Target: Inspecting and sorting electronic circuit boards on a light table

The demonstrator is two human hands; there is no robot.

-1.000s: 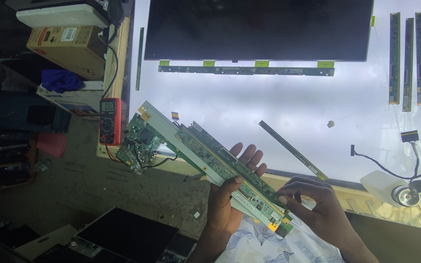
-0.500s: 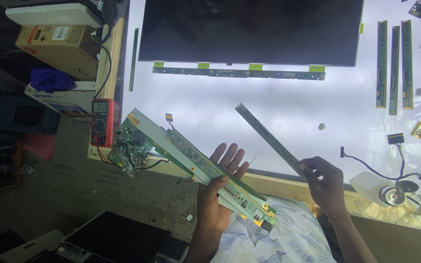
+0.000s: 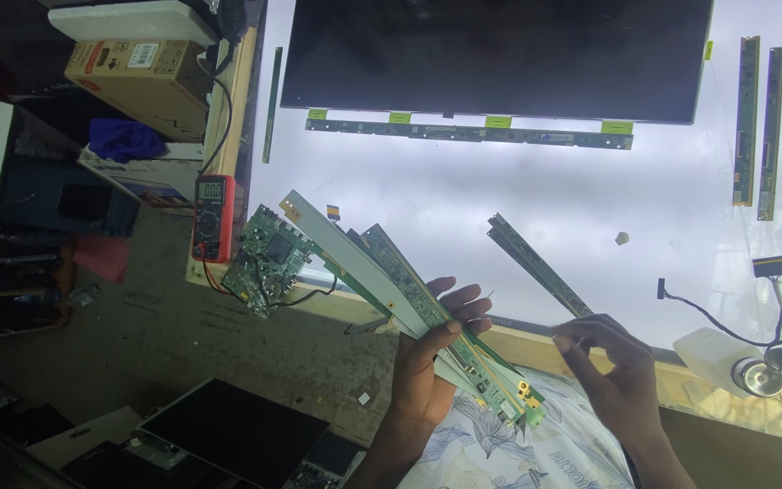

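Left hand point(image 3: 427, 362) has its grip clenched around a fanned bundle of long green circuit strips point(image 3: 391, 290), slanting up-left over the counter point(image 3: 463, 195) edge. Right hand point(image 3: 613, 367) pinches the lower end of a single narrow strip point(image 3: 536, 263), held apart, just right of the bundle.

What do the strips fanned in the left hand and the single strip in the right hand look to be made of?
The fanned strips in the left hand look like green circuit board, matte, with small components and pale backing on some. The single strip pinched by the right hand looks like a similar thin, rigid board, darker green-grey; its exact material is unclear.
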